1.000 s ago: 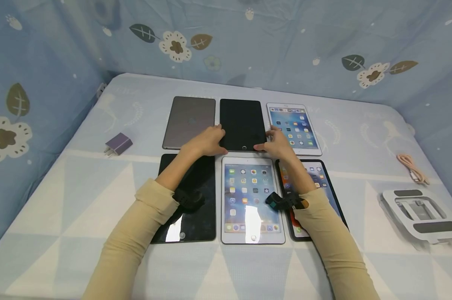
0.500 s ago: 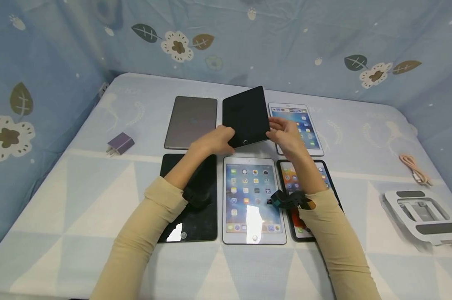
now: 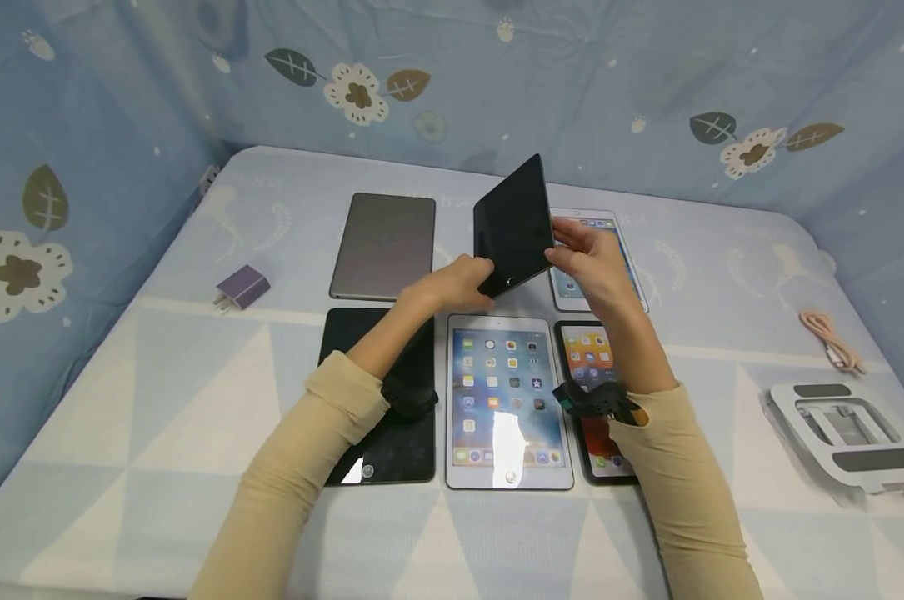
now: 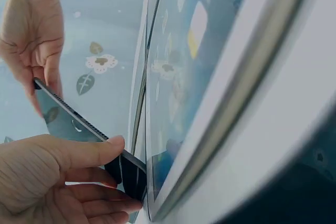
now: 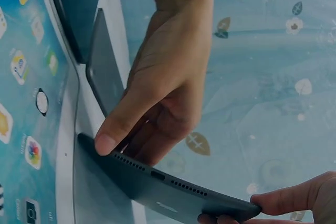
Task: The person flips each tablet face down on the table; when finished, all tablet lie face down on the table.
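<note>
Back of table (image 3: 197, 392), R of gray tablet (image 3: 382, 247) | blk tablet (image 3: 511, 225) tilted, R side up; btm touching table? can't tell | L hand (image 3: 455, 283) pinching near-L corner, R hand (image 3: 590, 262) pinching near-R corner, over white tablet (image 3: 571, 287)

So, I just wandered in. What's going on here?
A person is holding up a black tablet, tilted, gripping it near its lower corners: the left hand on one side, the right hand on the other. Five more tablets lie flat around it, a grey one back up, the rest screen up. A purple charger plug lies off left; a bundled cable and white frame lie right.
</note>
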